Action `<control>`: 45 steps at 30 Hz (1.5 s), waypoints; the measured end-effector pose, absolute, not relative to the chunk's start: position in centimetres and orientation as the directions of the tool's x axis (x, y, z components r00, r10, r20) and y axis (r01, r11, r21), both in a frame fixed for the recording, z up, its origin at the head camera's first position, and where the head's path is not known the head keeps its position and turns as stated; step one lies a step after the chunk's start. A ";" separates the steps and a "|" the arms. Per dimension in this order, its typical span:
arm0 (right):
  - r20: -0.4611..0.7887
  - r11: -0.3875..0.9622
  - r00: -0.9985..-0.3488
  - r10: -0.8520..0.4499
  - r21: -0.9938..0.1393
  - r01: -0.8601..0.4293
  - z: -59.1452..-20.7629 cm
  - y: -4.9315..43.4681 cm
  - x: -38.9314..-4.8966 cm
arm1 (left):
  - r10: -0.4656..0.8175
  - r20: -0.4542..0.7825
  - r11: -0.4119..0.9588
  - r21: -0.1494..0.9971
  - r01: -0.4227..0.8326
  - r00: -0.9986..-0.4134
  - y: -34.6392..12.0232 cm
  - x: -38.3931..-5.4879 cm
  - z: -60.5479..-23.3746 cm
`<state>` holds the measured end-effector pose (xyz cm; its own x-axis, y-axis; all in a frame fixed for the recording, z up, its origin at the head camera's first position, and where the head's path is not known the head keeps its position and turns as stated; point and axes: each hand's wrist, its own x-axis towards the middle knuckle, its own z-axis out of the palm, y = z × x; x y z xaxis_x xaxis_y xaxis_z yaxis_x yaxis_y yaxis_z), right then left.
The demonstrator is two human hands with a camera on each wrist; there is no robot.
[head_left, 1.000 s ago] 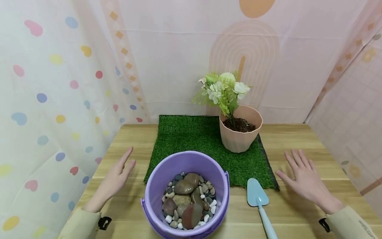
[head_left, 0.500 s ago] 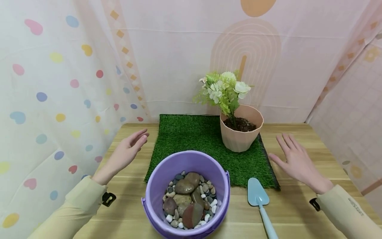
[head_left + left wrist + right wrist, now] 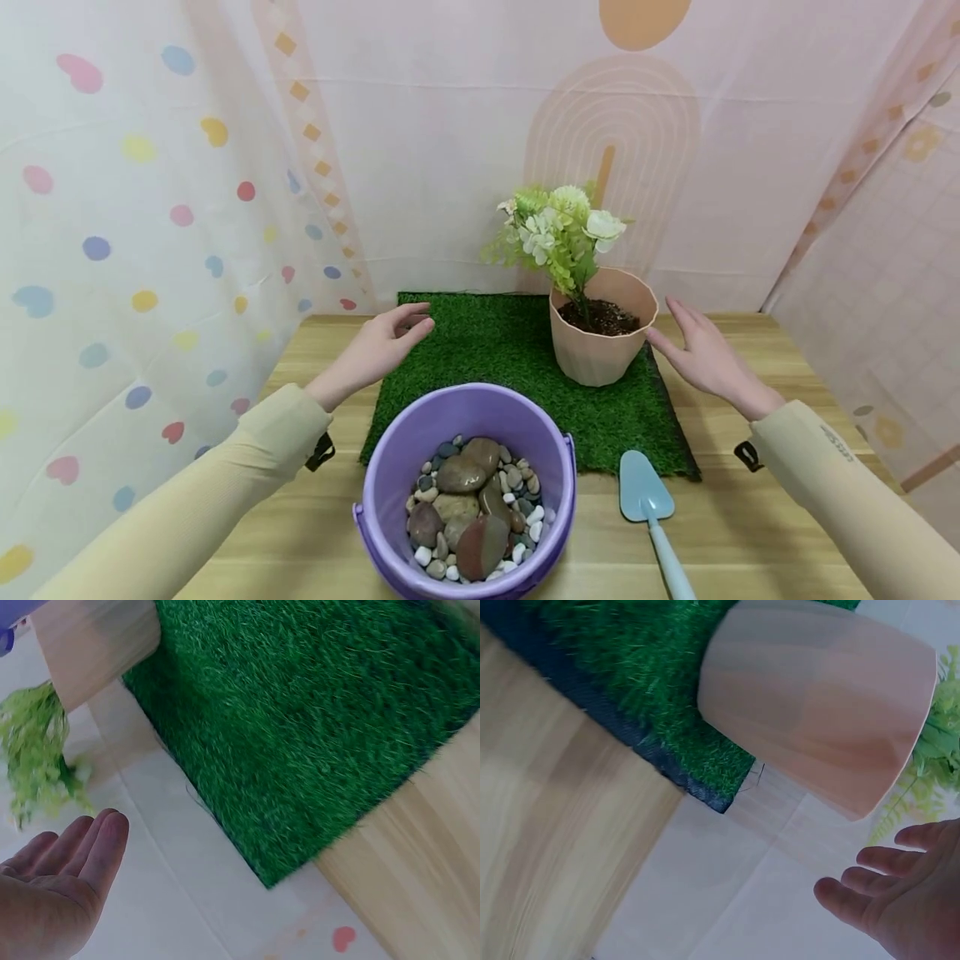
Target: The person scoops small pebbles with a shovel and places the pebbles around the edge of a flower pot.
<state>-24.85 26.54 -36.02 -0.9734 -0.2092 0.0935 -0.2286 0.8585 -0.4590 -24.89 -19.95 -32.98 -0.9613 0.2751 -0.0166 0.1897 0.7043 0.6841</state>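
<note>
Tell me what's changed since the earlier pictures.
The left hand moved forward and inward toward the green artificial-grass mat, the right hand likewise toward the peach faceted flowerpot. Neither took hold of anything. The flowerpot, purple round plastic bucket, its smooth stones and light-blue triangular trowel stayed put.

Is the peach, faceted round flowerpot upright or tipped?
Upright: in the head view, the peach, faceted round flowerpot stands base-down on the green artificial-grass mat, mouth facing up, dark soil inside.

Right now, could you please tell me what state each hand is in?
Left hand: open, holding nothing.
Right hand: open, holding nothing, beside the pot.
</note>
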 end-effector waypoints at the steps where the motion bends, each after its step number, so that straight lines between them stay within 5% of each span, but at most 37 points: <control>1: 0.081 0.856 -0.976 -0.203 -0.470 -0.217 -35.8 26.4 -25.2 | 0.284 -0.020 0.708 0.678 0.196 -0.959 -19.5 -25.2 -32.9; 22: -0.013 0.834 -0.987 -0.160 -0.537 -0.128 -34.9 25.3 -29.0 | 0.444 -0.072 0.767 0.546 0.337 -0.893 -6.7 -31.0 -31.6; 35: -0.005 0.794 -0.992 -0.124 -0.601 -0.096 -35.5 23.6 -30.2 | 0.398 -0.188 0.798 0.554 0.238 -0.898 -3.8 -33.0 -32.7; 45: -0.010 0.749 -0.997 -0.076 -0.660 -0.050 -35.9 24.3 -30.0 | 0.400 -0.164 0.760 0.609 0.227 -0.902 -1.6 -34.3 -33.6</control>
<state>-30.04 24.27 -35.91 -0.9971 -0.0761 -0.0101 -0.0504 0.7493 -0.6603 -34.31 -1.64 -33.59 -0.9019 0.3998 -0.1637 0.2265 0.7603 0.6088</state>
